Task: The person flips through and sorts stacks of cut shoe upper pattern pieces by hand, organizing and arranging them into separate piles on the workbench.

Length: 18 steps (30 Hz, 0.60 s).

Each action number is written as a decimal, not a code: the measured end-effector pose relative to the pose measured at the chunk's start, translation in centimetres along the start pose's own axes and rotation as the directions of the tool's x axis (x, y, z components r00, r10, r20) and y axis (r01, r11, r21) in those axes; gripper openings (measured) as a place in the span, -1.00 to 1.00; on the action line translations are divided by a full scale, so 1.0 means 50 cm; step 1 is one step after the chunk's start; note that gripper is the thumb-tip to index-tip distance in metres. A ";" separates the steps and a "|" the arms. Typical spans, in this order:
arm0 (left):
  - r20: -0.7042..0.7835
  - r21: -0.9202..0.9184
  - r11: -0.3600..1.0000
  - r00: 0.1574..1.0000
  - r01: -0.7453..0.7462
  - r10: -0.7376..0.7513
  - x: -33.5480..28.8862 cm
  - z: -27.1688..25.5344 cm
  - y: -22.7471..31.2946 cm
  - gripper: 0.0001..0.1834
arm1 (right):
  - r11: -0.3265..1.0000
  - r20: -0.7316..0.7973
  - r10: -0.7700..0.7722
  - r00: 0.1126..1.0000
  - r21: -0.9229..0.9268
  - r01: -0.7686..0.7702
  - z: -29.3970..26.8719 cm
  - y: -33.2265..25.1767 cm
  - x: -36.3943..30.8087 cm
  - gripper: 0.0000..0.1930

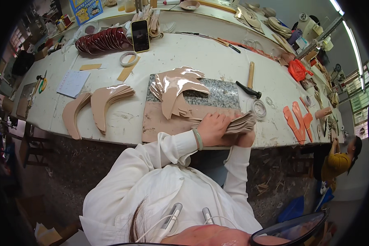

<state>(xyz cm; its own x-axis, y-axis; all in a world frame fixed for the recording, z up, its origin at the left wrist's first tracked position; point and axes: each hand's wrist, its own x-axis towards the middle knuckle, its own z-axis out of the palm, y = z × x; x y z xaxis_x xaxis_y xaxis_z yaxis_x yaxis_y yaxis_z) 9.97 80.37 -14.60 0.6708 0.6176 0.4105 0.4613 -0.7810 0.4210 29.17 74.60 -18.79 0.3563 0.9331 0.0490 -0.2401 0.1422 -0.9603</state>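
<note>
A thick stack of cut beige leather pieces (239, 124) is between my hands at the table's front edge, its layered edges facing up. My left hand (214, 128) is closed on the stack's left part, fingers bent over it. My right hand (246, 139) grips the right end from below; most of its fingers are hidden behind the layers. Just beyond lies a loose pile of glossy beige curved pieces (177, 88), fanned over a speckled stone slab (223, 94) and a tan board (156, 123). Two neat stacks of curved leather pieces, a left stack (74, 117) and a right stack (104, 106), lie to the left.
A hammer (250, 82) lies beyond the slab, near a clear tape roll (258, 108). Orange cut pieces (295, 123) lie right. Farther back are a phone (140, 36), dark red stacked pieces (102, 41), a tape roll (128, 59) and a notepad (73, 83). Another person (338, 164) sits far right.
</note>
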 end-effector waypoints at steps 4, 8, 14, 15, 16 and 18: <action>0.010 0.100 0.995 1.000 -0.012 0.011 0.001 0.015 -0.016 -0.32 | 0.991 0.112 -0.104 0.988 -0.076 0.112 -0.003 -0.016 -0.029 -0.60; 0.076 -0.316 0.948 0.995 -0.037 0.064 -0.002 -0.012 -0.016 -0.29 | 0.964 0.222 -0.197 0.955 -0.132 0.229 -0.001 -0.036 -0.050 -0.55; -0.358 -0.542 0.772 0.922 -0.333 0.146 0.036 -0.072 -0.022 -0.42 | 0.765 0.520 -0.259 0.814 -0.404 0.502 0.084 -0.276 -0.019 -0.36; -0.400 -0.427 0.857 0.910 -0.289 0.108 0.040 -0.054 -0.060 -0.46 | 0.649 0.621 -0.190 0.760 -0.502 0.572 0.110 -0.325 -0.017 -0.36; -0.392 -0.431 0.854 0.913 -0.291 0.113 0.038 -0.099 -0.059 -0.46 | 0.515 0.699 -0.103 0.708 -0.571 0.639 0.132 -0.370 -0.014 -0.37; 0.372 -0.914 0.125 0.921 0.385 -0.119 0.012 -0.196 -0.062 -0.48 | 0.224 0.806 0.116 0.580 -0.590 0.775 0.174 -0.410 0.003 -0.39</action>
<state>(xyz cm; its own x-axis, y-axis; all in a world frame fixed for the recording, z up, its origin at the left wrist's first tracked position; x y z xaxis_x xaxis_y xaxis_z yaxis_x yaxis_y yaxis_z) 3.25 84.07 -7.74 0.7786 0.6269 0.0272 -0.2148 0.2256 0.9502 26.31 74.71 3.31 -0.5492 0.8242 0.1381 0.7555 0.5604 -0.3395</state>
